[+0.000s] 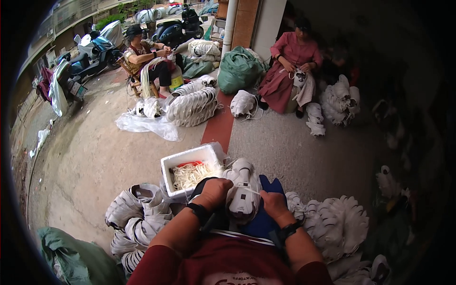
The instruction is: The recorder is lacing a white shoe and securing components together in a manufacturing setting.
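On my lap rests a white and grey shoe upper point(243, 173), its dark toe end toward my body. A white shoelace point(251, 190) runs taut across it between my hands. My left hand point(216, 192) is closed at the upper's left side, its fingers pinched at that end of the lace. My right hand point(274, 205) is closed around the other end, just right of the upper. Blue cloth point(260, 225) lies beneath. A white foam box point(187, 159) with many loose white laces point(192, 175) stands just beyond my left hand.
Stacked shoe uppers lie at my left point(140, 218) and right point(337, 223). A green sack point(71, 256) sits at lower left. Two people point(142, 57) point(297, 61) work on uppers farther off, near another green sack point(240, 69) and more stacks point(192, 107). Scooters stand behind.
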`<state>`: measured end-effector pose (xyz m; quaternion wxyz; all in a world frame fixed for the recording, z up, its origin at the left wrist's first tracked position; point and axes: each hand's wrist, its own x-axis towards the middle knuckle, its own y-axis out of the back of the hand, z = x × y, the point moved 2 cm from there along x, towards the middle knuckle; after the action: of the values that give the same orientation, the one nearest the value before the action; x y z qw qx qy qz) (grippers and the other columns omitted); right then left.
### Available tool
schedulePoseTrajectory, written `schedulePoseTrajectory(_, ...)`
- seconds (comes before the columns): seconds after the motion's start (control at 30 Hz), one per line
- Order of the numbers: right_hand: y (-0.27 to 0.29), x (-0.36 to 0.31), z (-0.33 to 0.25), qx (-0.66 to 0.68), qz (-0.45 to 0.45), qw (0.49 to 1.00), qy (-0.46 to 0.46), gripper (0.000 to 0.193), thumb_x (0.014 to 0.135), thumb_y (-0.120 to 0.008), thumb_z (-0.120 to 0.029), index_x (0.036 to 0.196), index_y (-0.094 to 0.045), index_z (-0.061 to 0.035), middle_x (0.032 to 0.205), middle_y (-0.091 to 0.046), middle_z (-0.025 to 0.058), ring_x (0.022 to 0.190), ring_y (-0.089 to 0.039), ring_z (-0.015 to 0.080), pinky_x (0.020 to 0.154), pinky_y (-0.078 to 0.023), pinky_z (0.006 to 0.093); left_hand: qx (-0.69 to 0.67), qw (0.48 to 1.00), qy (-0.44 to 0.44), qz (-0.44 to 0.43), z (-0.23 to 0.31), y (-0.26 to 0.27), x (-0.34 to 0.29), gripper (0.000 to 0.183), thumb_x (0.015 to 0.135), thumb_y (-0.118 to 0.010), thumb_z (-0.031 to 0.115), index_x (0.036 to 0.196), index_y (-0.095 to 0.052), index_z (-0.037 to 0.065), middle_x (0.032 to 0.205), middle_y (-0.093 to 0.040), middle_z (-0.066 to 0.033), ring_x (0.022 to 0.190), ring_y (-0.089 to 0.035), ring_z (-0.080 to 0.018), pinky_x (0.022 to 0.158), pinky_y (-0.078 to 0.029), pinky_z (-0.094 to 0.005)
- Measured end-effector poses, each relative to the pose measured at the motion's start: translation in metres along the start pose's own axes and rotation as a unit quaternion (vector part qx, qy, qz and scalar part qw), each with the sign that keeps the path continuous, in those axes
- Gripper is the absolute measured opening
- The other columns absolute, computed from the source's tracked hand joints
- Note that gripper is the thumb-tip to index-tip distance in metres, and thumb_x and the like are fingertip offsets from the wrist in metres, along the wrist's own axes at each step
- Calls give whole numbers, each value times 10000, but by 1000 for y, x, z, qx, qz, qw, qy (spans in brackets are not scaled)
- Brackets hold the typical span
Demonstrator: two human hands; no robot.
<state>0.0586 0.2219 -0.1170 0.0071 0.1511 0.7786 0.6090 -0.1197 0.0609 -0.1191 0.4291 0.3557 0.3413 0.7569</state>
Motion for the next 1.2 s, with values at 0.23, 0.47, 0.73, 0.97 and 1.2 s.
schedulePoseTrajectory(0.23, 10, -15, 32, 89, 126, 988, 18, 60, 781, -605, -105, 835, -617, -82, 648, -568, 185, 622, -577, 389, 526, -445, 461, -137, 989, 0, 49, -46, 1, -21, 185, 808, -610, 212, 949, -668, 107, 874, -657, -121, 794, -637, -301, 716, -507, -361)
schedulePoseTrajectory(0.47, 40, -133, 181, 142, 156, 955, -209, 116, 690, -665, -120, 750, -662, -21, 639, -597, 148, 617, -615, 267, 575, -467, 382, -139, 977, 154, 49, -162, 83, -132, 149, 787, -690, 160, 891, -689, 53, 857, -684, -97, 785, -652, -192, 751, -507, -308)
schedulePoseTrajectory(0.73, 106, -308, 270, -53, 222, 925, -304, 166, 841, -560, -111, 820, -632, 37, 795, -645, 146, 750, -581, 245, 711, -472, 359, -203, 877, 428, 85, -246, 175, -298, 111, 736, -738, 134, 820, -721, 64, 689, -666, -22, 617, -598, -91, 564, -460, -237)
schedulePoseTrajectory(0.97, 95, -413, 327, -118, 172, 931, -300, 119, 760, -604, -108, 794, -630, 3, 774, -623, 137, 728, -557, 253, 680, -447, 370, -113, 819, 559, 63, -284, 186, -384, 195, 651, -794, 189, 751, -713, 42, 726, -681, -80, 665, -645, -152, 612, -505, -280)
schedulePoseTrajectory(1.2, 46, -306, 284, 69, 35, 817, -572, 70, 753, -653, -81, 731, -618, -24, 600, -596, 37, 473, -537, 148, 436, -416, 318, -1, 803, 596, -2, -263, 102, -336, 403, 605, -792, 401, 725, -694, 30, 674, -667, -94, 587, -632, -219, 564, -493, -331)
